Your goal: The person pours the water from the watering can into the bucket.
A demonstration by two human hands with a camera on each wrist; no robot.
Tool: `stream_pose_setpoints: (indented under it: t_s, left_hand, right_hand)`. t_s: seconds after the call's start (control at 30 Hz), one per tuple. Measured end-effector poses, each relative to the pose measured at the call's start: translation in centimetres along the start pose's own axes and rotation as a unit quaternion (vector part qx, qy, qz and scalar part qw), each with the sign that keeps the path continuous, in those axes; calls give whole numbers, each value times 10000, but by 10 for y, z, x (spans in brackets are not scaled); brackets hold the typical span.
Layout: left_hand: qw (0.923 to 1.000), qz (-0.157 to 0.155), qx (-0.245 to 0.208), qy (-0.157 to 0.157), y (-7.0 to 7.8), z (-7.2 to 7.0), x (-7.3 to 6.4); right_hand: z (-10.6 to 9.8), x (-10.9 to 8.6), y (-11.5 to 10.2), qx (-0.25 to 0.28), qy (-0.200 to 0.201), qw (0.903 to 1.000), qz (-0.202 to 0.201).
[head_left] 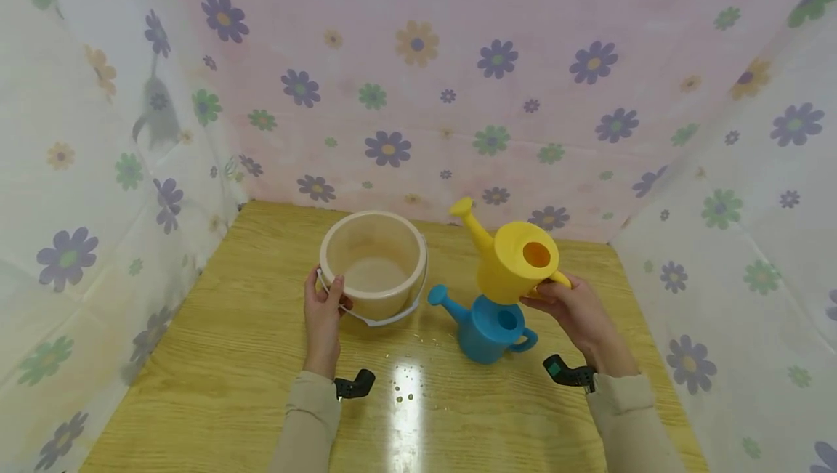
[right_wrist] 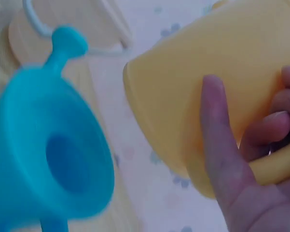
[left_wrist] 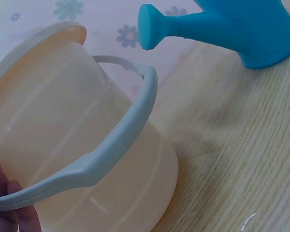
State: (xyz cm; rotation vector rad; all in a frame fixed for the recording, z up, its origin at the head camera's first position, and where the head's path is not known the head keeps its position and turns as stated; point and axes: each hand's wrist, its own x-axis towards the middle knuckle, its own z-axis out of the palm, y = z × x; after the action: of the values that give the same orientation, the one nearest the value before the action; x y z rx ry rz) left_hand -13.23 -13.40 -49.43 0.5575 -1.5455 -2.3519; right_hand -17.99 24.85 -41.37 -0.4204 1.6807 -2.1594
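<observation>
While the left hand [head_left: 322,322] is gripping the beige bucket [head_left: 389,305] near the worktop's [head_left: 222,357] far edge, I am remotely grasping the yellow watering can [head_left: 505,267] aloft with the right hand [head_left: 578,314], best steered clear of the blue watering can [head_left: 485,338].

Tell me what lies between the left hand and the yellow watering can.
In the head view, the beige bucket and, nearer the yellow watering can, the blue watering can's spout.

Glare [head_left: 407,447] is thrown off the tabletop [head_left: 235,357], a shadow [head_left: 158,120] onto the left wall [head_left: 85,197]. In the right wrist view, the blue watering can [right_wrist: 19,145] is blurred.
</observation>
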Motion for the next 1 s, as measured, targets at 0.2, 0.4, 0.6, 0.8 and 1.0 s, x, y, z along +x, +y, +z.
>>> stream_pose_setpoints:
  t_s: [0.2,0.4,0.6,0.8,1.0]
  left_hand:
    - [9999,-113,38,103,-1,-1,-1]
    - [10000,2,8,68,0,0,0]
    - [10000,6,3,15,1,-1,0]
    - [9999,-27,-89,71,-3,-2,3]
    - [9998,90,-161,103,-14,-3,10]
  right_hand:
    - [22,-6,4,3,57,9996,266]
    - [48,-15,13,51,303,9986,426]
    - [71,-25,22,189,597,9967,511]
    - [85,-29,29,-250,847,9952,414]
    - [98,-31,39,-428,1277,9886,676]
